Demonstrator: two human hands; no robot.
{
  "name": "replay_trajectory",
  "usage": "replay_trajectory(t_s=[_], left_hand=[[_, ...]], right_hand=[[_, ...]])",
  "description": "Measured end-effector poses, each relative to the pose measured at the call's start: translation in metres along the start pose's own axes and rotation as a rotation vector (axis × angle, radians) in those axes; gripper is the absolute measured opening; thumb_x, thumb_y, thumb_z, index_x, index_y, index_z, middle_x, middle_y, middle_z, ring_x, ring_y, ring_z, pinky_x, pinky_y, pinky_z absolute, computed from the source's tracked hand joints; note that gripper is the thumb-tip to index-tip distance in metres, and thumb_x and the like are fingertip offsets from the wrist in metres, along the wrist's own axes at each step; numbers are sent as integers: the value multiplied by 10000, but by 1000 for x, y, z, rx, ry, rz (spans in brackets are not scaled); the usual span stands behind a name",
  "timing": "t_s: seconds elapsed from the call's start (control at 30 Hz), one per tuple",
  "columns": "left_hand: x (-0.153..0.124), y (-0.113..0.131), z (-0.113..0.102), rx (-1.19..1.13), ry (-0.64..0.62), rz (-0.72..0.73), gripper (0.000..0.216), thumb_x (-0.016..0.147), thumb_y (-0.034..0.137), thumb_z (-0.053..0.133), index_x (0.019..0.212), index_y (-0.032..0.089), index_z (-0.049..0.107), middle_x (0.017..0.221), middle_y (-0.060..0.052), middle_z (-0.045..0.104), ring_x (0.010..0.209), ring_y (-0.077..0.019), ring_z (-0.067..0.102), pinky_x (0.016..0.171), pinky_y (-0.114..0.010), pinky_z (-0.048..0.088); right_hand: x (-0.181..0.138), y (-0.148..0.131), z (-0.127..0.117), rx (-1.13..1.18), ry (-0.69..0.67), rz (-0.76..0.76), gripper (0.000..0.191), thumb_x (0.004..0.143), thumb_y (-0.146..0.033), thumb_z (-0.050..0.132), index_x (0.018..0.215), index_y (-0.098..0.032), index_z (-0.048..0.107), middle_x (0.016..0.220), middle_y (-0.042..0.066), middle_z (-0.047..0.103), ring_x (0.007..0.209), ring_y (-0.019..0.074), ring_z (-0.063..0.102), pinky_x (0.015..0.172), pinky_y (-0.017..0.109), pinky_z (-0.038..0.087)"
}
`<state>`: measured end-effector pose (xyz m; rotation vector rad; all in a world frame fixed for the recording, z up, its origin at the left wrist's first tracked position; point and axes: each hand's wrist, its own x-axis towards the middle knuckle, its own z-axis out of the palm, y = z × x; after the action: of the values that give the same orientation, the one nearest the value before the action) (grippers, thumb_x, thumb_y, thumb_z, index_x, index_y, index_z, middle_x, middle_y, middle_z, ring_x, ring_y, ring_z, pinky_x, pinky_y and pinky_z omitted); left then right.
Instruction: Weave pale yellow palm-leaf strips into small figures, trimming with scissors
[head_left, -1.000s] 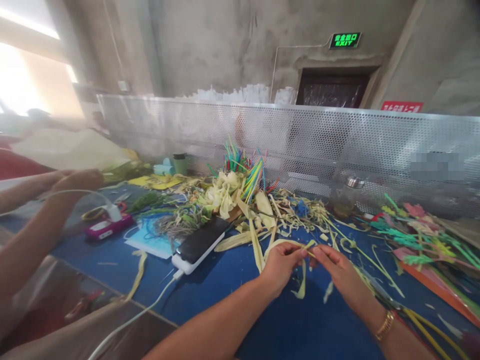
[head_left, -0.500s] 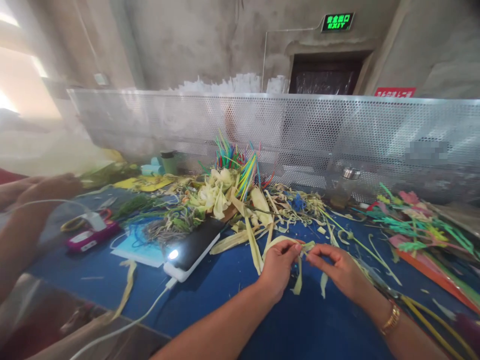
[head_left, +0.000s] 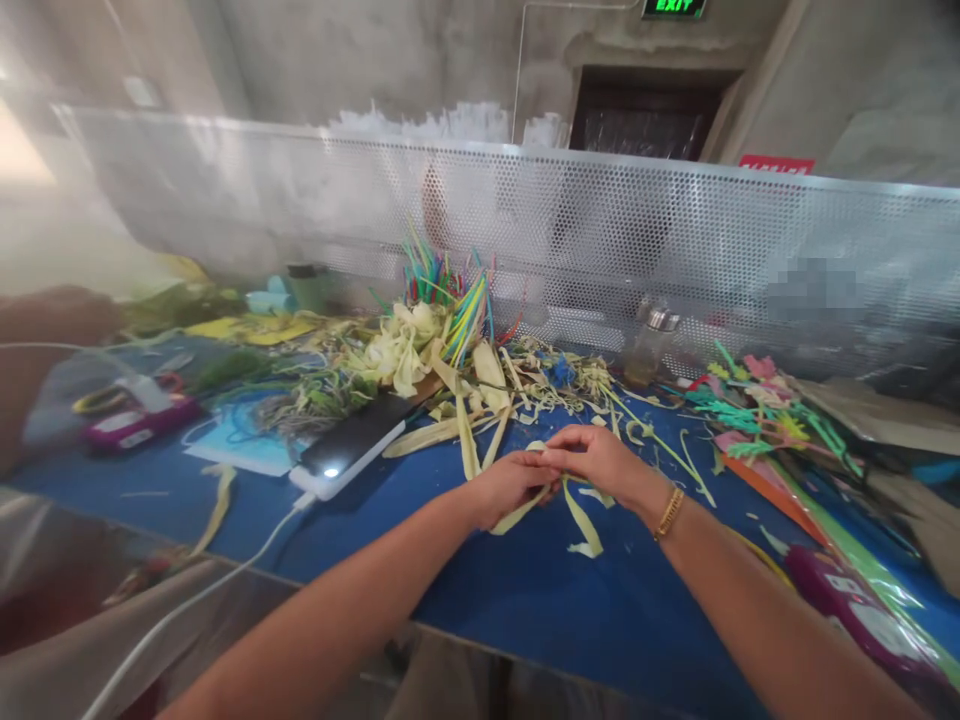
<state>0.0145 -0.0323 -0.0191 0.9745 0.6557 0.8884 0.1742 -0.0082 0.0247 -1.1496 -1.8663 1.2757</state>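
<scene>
My left hand (head_left: pixel 512 487) and my right hand (head_left: pixel 600 458) meet over the blue table (head_left: pixel 525 610), fingers pinched together on a pale yellow leaf strip (head_left: pixel 579 515). The strip's loose ends hang down and curl on the tabletop below my hands. A gold bracelet (head_left: pixel 667 512) sits on my right wrist. Just beyond my hands lies a heap of pale leaf strips and woven flowers (head_left: pixel 409 350).
A phone on a white power bank (head_left: pixel 351 452) with a cable lies left of my hands. Coloured sticks (head_left: pixel 450 295) stand behind the heap. Bright woven pieces (head_left: pixel 757 415) lie at right. A perforated metal screen (head_left: pixel 675 260) backs the table. Another person's blurred arm (head_left: pixel 37 340) is at far left.
My hands have come closer together and moved nearer to me, the right hand now over the left. The view has tilted down and shifted right.
</scene>
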Motion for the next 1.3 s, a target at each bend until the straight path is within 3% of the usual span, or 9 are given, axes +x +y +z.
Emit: replay_trajectory(t_s=[0.17, 0.33, 0.5, 0.7, 0.9, 1.0, 1.13, 1.3], left_hand=[[3, 6, -4, -59, 76, 5, 360, 632, 453, 759, 701, 120, 642, 599, -3, 551, 505, -76, 446, 489, -225, 289], [4, 6, -5, 83, 148, 56, 313, 627, 418, 772, 711, 125, 702, 485, 33, 469, 450, -63, 360, 476, -230, 241], [-1, 5, -2, 174, 88, 87, 298, 650, 399, 748, 772, 128, 757, 557, -6, 540, 478, -67, 327, 478, -243, 221], [-1, 0, -2, 172, 23, 60, 300, 665, 392, 738, 792, 122, 763, 529, 1, 483, 484, -72, 326, 475, -236, 241], [3, 5, -4, -96, 118, 35, 312, 774, 392, 641, 795, 92, 721, 618, -27, 540, 532, -77, 442, 530, -205, 357], [3, 8, -4, -184, 164, 58, 236, 803, 314, 582, 758, 108, 688, 679, -40, 575, 586, -90, 496, 590, -207, 406], [3, 10, -6, -125, 148, 142, 215, 784, 275, 560, 851, 115, 687, 721, -47, 601, 609, -101, 515, 587, -213, 402], [1, 12, -2, -24, 122, 218, 216, 722, 266, 671, 895, 137, 665, 737, -36, 622, 623, -106, 547, 600, -224, 406]], right_hand=[[5, -5, 2, 279, 41, -12, 260, 652, -416, 744, 679, -176, 648, 676, -12, 633, 672, 121, 586, 740, 287, 474], [9, -3, 4, 284, 109, -31, 275, 647, -435, 742, 695, -172, 677, 702, 8, 649, 674, 131, 574, 707, 292, 461], [14, 8, 6, 214, 226, -122, 259, 638, -432, 745, 685, -182, 696, 744, 29, 680, 767, 173, 594, 786, 325, 442], [14, 11, 6, 228, 341, -104, 281, 639, -454, 742, 698, -183, 698, 775, 39, 692, 800, 180, 597, 822, 333, 434], [8, 10, 0, 199, 265, -67, 391, 728, -539, 646, 849, -169, 690, 834, 48, 682, 787, 165, 606, 795, 322, 448], [4, 19, -3, 96, 240, -48, 440, 769, -594, 571, 791, -166, 669, 776, 49, 675, 775, 178, 608, 762, 318, 452], [-3, 24, -4, -114, 196, -120, 398, 782, -569, 568, 725, -185, 655, 707, 20, 643, 699, 162, 561, 650, 280, 423], [-5, 19, -4, -190, 228, -180, 302, 775, -485, 600, 751, -191, 662, 684, 3, 628, 626, 136, 514, 604, 264, 395]])
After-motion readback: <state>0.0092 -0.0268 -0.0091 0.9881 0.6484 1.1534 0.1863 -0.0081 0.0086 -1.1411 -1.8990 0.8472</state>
